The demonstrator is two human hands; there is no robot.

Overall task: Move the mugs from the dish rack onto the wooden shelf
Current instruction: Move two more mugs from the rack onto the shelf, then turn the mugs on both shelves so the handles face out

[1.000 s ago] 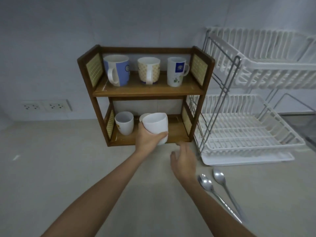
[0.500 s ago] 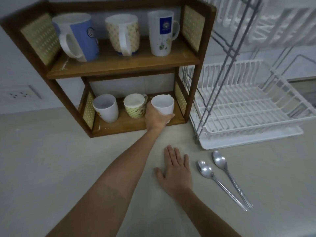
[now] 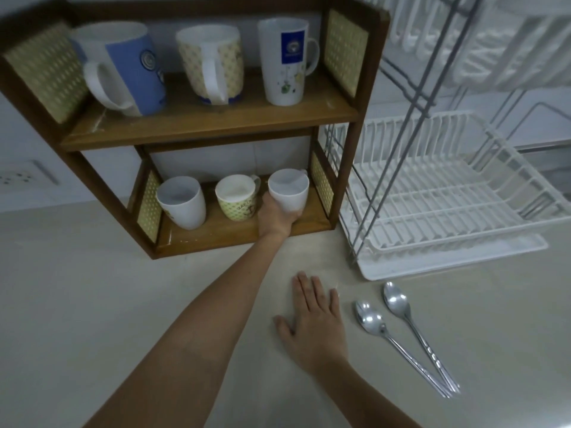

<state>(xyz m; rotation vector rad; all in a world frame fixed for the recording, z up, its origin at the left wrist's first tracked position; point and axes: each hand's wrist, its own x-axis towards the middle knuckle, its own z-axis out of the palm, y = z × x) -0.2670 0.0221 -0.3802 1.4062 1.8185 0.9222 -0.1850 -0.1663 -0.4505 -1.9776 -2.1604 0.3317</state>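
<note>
The wooden shelf has two levels. On top stand a blue mug, a yellow patterned mug and a tall white mug with a blue logo. Below stand a white mug, a yellow mug and, at the right end, a plain white mug. My left hand is wrapped around that plain white mug, which rests on the lower board. My right hand lies flat on the counter, fingers apart, holding nothing. The white dish rack at the right holds no mugs.
Two metal spoons lie on the counter just right of my right hand. The rack's drip tray sits on the counter below it. A wall socket is at the left, behind the shelf.
My left hand carried the plain white mug into the lower shelf and set it at the right end. My right hand dropped flat onto the counter. The camera moved closer.
</note>
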